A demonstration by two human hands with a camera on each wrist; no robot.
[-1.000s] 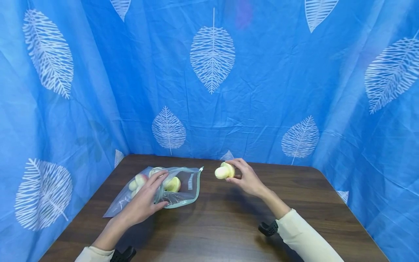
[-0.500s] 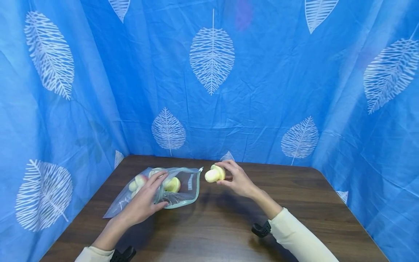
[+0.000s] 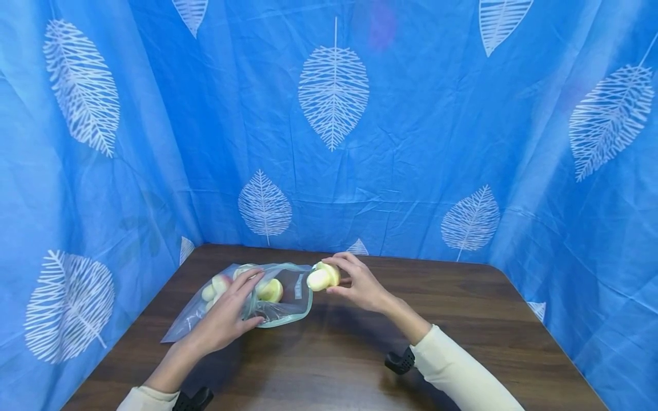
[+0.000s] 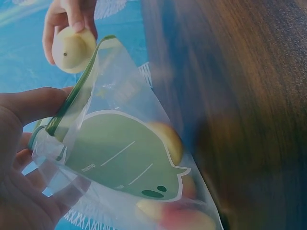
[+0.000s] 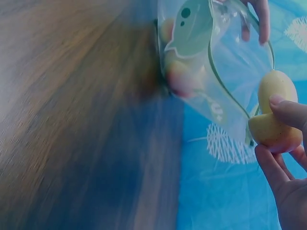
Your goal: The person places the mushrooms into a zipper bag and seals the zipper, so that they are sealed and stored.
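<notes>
My left hand (image 3: 221, 319) holds a clear zip bag (image 3: 177, 328) with a green-edged mouth, its thumb along the zip edge in the left wrist view. Inside the bag lie several rounded pale yellow pieces (image 3: 271, 291), some blushed red, like fruit. Fingertips and thumb of my right hand (image 3: 362, 285) pinch a smooth pale yellow two-lobed piece (image 3: 321, 277), a rounded knob on a wider, reddish-tinged base. It hovers at the bag's mouth, above the table. In the left wrist view, a green leaf-like print (image 4: 120, 143) covers part of the bag.
A dark brown wooden table (image 3: 462, 331) lies under both hands. Blue cloth (image 3: 411, 142) with white leaf prints hangs behind it and at both sides. Each wrist wears a black camera mount (image 3: 400, 361).
My right hand has moved left with the yellow piece, from well right of the bag to its mouth. My left hand and the bag have stayed about where they were.
</notes>
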